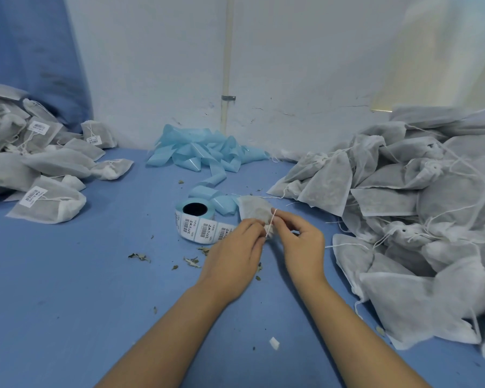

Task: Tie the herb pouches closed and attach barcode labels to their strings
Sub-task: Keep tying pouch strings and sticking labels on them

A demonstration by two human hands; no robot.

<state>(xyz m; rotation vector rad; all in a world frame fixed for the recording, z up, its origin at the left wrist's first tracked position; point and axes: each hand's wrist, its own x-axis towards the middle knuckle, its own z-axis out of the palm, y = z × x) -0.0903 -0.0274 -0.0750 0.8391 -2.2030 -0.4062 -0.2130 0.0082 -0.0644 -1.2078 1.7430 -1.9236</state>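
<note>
White non-woven pouches, flat and rectangular with a fibrous, translucent weave showing dark herb fill, lie on a blue table [67, 275]. Far left: a heap of tied pouches [39, 163] carrying white barcode labels [33, 196] on their strings. Centre: a label roll [198, 224], cylindrical, with printed barcode stickers on glossy pale-blue backing; its spent backing strip [205, 155] trails in loose curls to the far wall. Dry leaf crumbs [139, 257] scatter nearby. Just right of the roll, one herb pouch [254, 210] rests on the table at the fingertips: the left hand [233, 256], fingers curled, pinches its gathered neck, while the right hand [301, 245] pinches the thin white string [272, 224], looped over a fingertip. Right: a large pile of unlabelled pouches [417, 219], drawstrings loose.
</note>
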